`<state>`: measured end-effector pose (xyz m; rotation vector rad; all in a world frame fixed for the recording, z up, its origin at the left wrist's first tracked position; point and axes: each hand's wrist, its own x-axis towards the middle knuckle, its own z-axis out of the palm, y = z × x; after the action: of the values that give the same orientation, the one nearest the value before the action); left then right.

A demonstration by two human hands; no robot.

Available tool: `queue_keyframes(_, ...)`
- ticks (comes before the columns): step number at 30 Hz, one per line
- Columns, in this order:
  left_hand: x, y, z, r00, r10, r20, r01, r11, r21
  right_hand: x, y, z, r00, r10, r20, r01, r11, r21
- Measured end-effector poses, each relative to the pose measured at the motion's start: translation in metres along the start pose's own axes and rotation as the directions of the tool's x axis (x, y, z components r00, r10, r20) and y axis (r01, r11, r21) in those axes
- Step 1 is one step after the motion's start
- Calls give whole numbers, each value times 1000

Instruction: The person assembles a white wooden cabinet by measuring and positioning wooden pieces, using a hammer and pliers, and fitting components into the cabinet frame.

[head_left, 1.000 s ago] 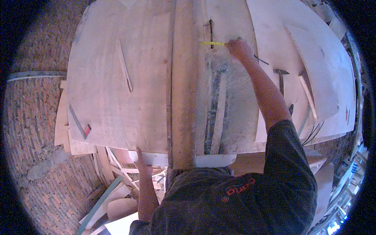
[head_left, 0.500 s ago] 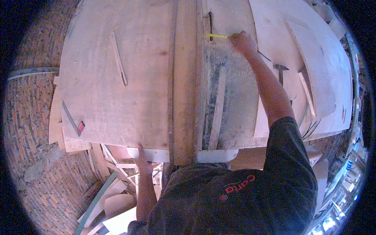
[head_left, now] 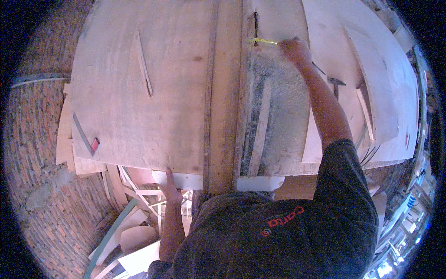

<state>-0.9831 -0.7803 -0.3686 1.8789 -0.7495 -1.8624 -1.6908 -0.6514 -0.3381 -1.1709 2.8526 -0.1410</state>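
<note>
My right hand is closed at the far right of the centre beam, over the worktop. A short yellow tape measure blade sticks out of it to the left, crossing a dark slot-like mark or bar and ending close to the long wooden beam. The tape's case is hidden in the fist. At the near edge of the large pale board, my left hand touches the edge beside a white rounded panel. One digit lies over the edge; its other fingers are hidden.
A try square with a red end and a thin wood strip lie on the left board. A hammer, another strip and a leaning panel are right. Offcuts stand below left by a brick wall.
The whole view has shifted slightly, so the boards and tools sit a little differently in it. Both hands keep almost the same places against the boards, the tape still pulled out.
</note>
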Motion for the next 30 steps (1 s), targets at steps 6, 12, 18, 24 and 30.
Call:
queue_keyframes(6, 3, 1, 9, 998, 47, 35, -46, 998, -32, 0, 14, 8, 997, -53, -52, 50, 997, -57)
queue_keyframes(12, 11, -1, -9, 999, 32, 2, -32, 999, 29, -1, 1, 6, 986, -146, -82, 133, 980, -146)
queue_keyframes(18, 5, 9, 6, 991, -50, -123, 62, 994, 90, 4, 30, 42, 990, -87, -111, 79, 994, -73)
queue_keyframes(24, 7, 4, -5, 999, -36, -21, 36, 999, 19, -13, -17, -8, 991, 91, -95, -95, 995, -35)
queue_keyframes(30, 17, -12, -27, 964, 236, 120, -263, 903, 339, -13, -7, -3, 980, -50, -190, 54, 998, 16)
